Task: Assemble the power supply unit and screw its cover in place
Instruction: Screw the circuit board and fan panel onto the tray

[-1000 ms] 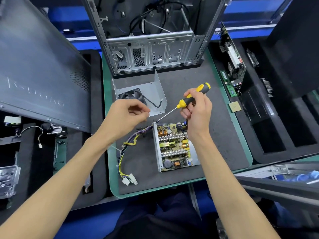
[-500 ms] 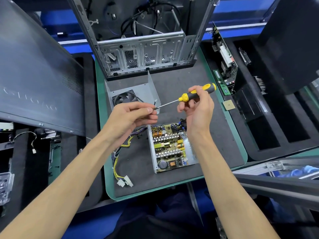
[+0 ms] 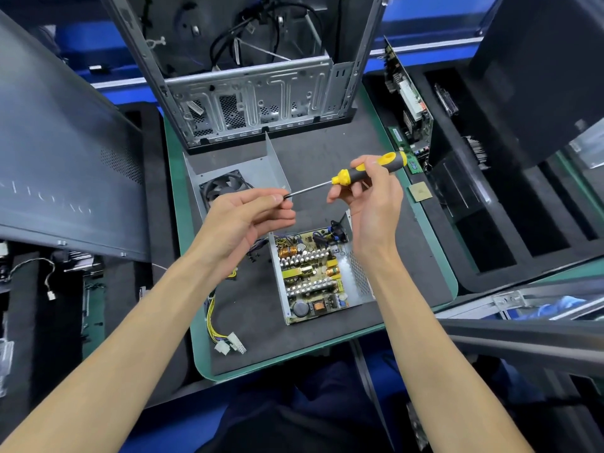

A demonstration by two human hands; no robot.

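An open metal computer case (image 3: 248, 93) stands upright at the far edge of the dark work mat (image 3: 402, 243), loose black cables hanging inside it. A large grey side panel (image 3: 65, 165) leans at the left, above black foam trays (image 3: 39, 322). To the right a circuit board (image 3: 408, 106) stands on edge in a black foam tray, and a small square chip (image 3: 420, 192) lies on the mat's green border.

Bright, even light; wide-angle edge distortion
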